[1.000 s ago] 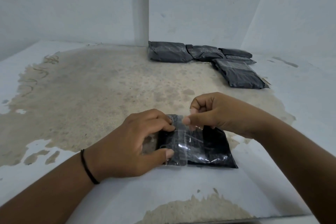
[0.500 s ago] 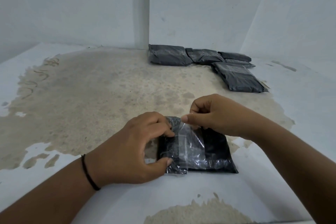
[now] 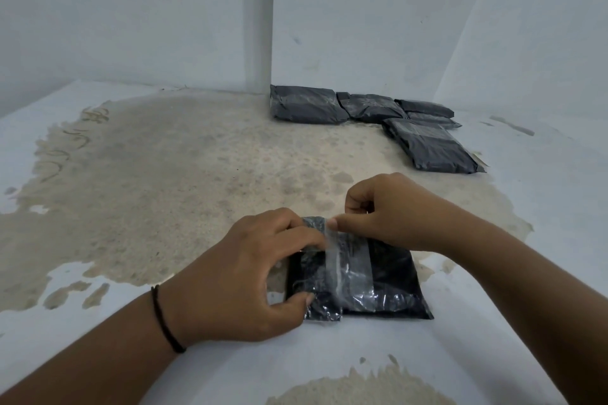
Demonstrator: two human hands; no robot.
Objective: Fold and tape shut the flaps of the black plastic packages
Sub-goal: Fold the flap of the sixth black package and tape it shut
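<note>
You are working on a black plastic package (image 3: 388, 286) lying flat on the worn white surface (image 3: 98, 355), right in front of you between both hands. Your left hand (image 3: 240, 276) is curling over its left edge, thumb and fingers gripping it. Your right hand (image 3: 388, 210) is pinching a strip of clear tape (image 3: 342, 260) at the package's far edge. Other black packages (image 3: 371, 115) are lying well apart by the wall.

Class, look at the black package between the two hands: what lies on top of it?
A strip of clear tape crosses the black package; the left hand and right hand cover its far-left part. Its contents are hidden.
</note>
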